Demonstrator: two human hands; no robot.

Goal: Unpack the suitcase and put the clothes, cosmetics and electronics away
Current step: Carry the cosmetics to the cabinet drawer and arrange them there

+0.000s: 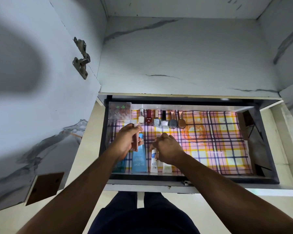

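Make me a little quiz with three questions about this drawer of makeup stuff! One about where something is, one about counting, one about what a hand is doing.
1. Where is the clear plastic box of small round pots?
A. far left corner of the drawer
B. near right corner
C. on the floor

2. How many upright nail polish bottles stand in the row?
A. three
B. six
C. nine

3. What is the left hand doing?
A. resting flat and empty
B. gripping a slim pinkish-brown tube
C. pushing the drawer shut

Answers: 1 A, it sits against the back wall at the left end. 2 B, six bottles line up on the checked drawer liner. 3 B, its fingers curl round the tube.
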